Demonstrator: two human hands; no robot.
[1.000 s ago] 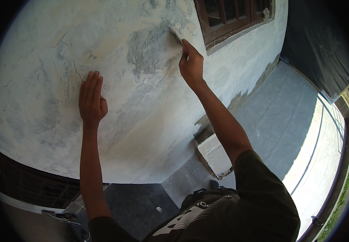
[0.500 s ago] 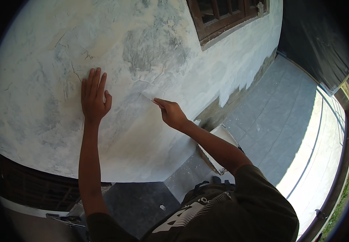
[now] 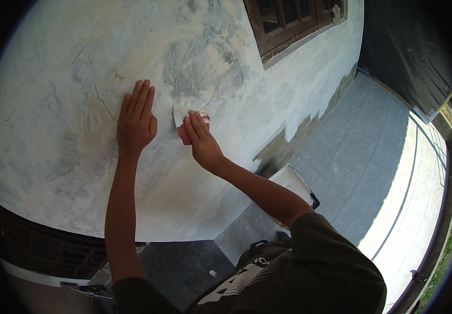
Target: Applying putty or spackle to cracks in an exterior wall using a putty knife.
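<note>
My left hand [image 3: 136, 124] lies flat against a patchy white and grey plastered wall [image 3: 53, 136], fingers stretched upward and holding nothing. To its right, my right hand [image 3: 206, 149] is closed on a putty knife [image 3: 184, 134], a flat scraper with a reddish part and a whitish smeared edge. Its blade rests on the wall, with my fingertips pressed over its face. Part of the tool is hidden under those fingers. Above both hands is a rough grey patch [image 3: 197, 65]; a thin crack [image 3: 100, 99] runs beside my left fingers.
A brown wooden window frame [image 3: 288, 34] sits in the wall at upper right. Below my right forearm a whitish tray [image 3: 293, 180] stands on grey floor tiles [image 3: 346, 152]. Dark sheeting [image 3: 414, 52] hangs at far right. A dark opening [image 3: 43, 243] lies at lower left.
My right hand has moved a little left and turned the putty knife from edge-on to flat on the wall. My left hand has slid slightly right and up.
</note>
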